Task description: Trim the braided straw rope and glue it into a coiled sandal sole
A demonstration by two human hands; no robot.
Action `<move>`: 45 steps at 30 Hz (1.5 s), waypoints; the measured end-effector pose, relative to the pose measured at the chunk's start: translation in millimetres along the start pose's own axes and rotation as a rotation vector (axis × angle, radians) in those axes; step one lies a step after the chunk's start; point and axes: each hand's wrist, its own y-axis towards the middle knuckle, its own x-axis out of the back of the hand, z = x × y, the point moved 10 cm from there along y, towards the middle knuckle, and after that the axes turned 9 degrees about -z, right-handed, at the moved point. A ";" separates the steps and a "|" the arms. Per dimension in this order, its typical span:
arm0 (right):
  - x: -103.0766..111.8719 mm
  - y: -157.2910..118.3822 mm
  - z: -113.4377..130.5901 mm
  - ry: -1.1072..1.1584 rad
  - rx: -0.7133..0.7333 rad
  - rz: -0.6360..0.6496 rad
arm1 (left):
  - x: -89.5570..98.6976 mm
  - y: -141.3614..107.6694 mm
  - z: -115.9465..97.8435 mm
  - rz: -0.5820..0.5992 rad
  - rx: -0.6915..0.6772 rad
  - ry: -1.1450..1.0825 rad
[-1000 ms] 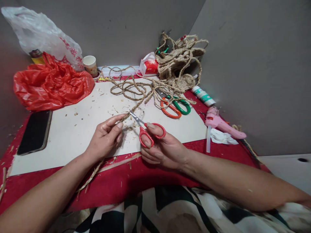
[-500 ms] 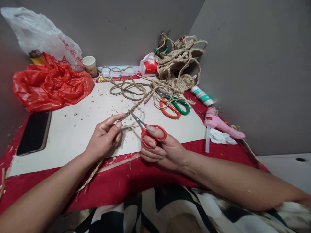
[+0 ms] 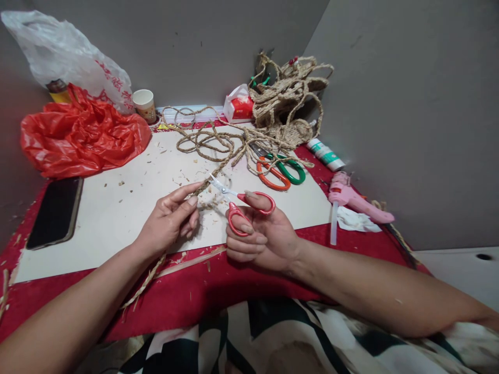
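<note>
Between thumb and forefinger, my left hand [image 3: 170, 215] pinches a braided straw cord [image 3: 223, 165] above a white board [image 3: 113, 218]. The cord's pale tail hangs below that wrist, over the red cloth. My right hand [image 3: 257, 228] has its fingers in the loops of small red-handled scissors [image 3: 255, 201]. Their blades are spread, with the tips at the cord just beyond my left fingertips. Beyond the blades, the cord runs into loose coils on the board.
Larger scissors [image 3: 281, 171] with orange and green handles lie under cord strands. Braided straw [image 3: 288, 98] is heaped at the back right, a pink glue gun [image 3: 358, 200] at the right. A phone [image 3: 54, 213], red plastic bag [image 3: 86, 137] and paper cup [image 3: 144, 105] are left.
The small scissors have opened wider, their handles spreading apart in my right hand. Their tips have shifted slightly right and up along the cord. My left hand keeps its pinch, nearly still.
</note>
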 end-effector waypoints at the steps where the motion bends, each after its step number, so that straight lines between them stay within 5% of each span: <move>1: 0.7 0.3 0.2 0.006 0.001 -0.005 | -0.7 0.0 0.5 0.009 0.007 -0.013; 22: 8.4 -1.2 6.8 -0.042 0.107 -0.104 | -3.0 1.5 -8.8 0.030 0.032 -0.051; 33: 4.6 0.5 -21.7 -0.091 -0.114 0.033 | 7.3 7.1 -1.9 -0.028 0.080 -0.224; 45: 4.9 2.9 -18.6 -0.095 -0.081 0.038 | 1.0 2.2 -5.2 0.002 0.153 -0.271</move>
